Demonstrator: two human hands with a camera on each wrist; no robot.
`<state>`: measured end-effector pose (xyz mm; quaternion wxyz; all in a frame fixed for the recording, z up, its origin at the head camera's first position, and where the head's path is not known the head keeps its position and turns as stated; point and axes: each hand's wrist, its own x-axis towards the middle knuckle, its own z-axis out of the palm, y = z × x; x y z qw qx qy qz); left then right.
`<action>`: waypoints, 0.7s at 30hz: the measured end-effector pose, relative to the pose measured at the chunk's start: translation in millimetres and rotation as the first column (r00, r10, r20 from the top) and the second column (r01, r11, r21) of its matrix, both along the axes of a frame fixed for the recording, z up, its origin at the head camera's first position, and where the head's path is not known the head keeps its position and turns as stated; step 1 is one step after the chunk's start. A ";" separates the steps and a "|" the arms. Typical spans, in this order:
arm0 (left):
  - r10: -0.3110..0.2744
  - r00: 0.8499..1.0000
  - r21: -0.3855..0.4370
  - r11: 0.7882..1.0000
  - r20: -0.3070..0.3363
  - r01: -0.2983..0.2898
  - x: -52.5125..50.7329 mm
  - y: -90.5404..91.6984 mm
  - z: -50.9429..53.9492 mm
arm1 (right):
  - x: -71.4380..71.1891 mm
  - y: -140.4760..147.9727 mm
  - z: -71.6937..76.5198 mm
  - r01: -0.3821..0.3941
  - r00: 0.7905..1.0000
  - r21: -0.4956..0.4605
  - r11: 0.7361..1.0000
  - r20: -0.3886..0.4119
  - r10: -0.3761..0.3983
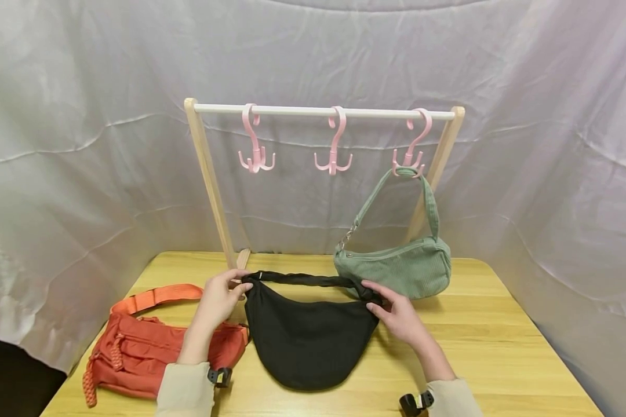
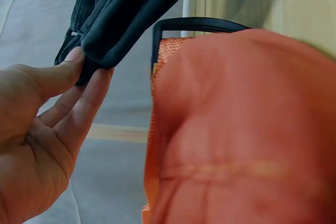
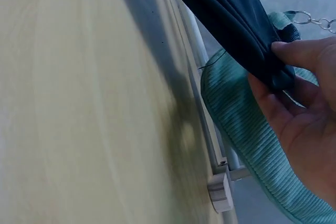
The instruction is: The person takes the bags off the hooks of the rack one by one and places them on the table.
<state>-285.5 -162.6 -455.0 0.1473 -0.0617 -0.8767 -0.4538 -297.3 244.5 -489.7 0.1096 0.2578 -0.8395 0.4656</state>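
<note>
A black crescent-shaped shoulder bag [image 1: 313,339] is held up at its two top corners, its strap [image 1: 308,280] running across between them. My left hand [image 1: 221,300] pinches the left corner between thumb and fingers; the left wrist view shows this grip on the black cloth [image 2: 123,17] closely. At the opposite corner, my right hand [image 1: 399,315] pinches the fabric near the strap's knotted end. In the right wrist view the thumb and fingers close on the dark cloth [image 3: 236,30]. The bag's lower part hangs in front of the wooden table.
A green corduroy bag [image 1: 396,269] hangs by its strap from the right pink hook [image 1: 414,142]. Two more pink hooks, middle [image 1: 335,142] and left [image 1: 253,142], hang on the white rail [image 1: 292,110]. An orange-red bag [image 1: 146,353] lies on the table [image 1: 490,347] at left.
</note>
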 end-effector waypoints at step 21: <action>-0.002 0.996 -0.128 0.992 0.088 0.013 -5.0 -4.6 -20.5 | -4.5 -4.7 -15.8 -0.031 0.999 0.124 0.992 -0.001 0.032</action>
